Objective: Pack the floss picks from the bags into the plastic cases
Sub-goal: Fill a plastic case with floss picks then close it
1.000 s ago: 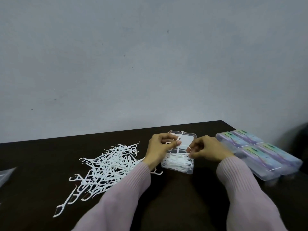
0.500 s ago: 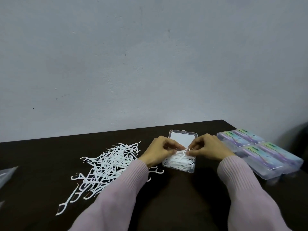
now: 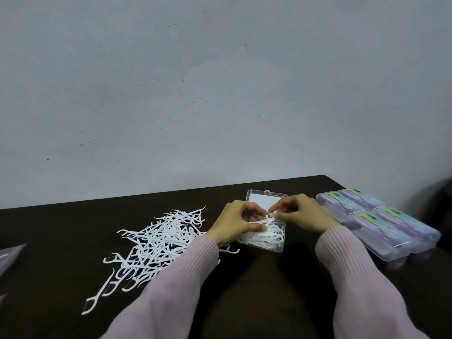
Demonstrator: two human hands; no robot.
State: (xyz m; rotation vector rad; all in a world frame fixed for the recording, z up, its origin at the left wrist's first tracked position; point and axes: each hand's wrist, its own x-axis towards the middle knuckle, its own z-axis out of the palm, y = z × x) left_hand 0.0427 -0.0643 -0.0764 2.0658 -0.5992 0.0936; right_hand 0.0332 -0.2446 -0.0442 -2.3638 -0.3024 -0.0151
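- Four closed plastic cases (image 3: 381,222) with coloured labels lie side by side at the right end of the dark table (image 3: 61,241); they look already packed, though what is inside them is too blurred to confirm.
- Many loose floss picks (image 3: 156,237) lie in a tangled heap on the table left of the hands, so most of the packing seems left to do.
- One open case (image 3: 265,230) sits between the hands, its lid laid flat toward the wall and its tray partly filled with white picks; by my judgement it has room for more before it can be closed.
- Part of a grey bag (image 3: 9,255) shows at the left edge, well apart from the heap; whether it holds any picks I cannot tell.
- Over the tray the left hand (image 3: 234,222) and right hand (image 3: 302,214) meet, fingers curled and tips pinching a few picks just above the layer inside.
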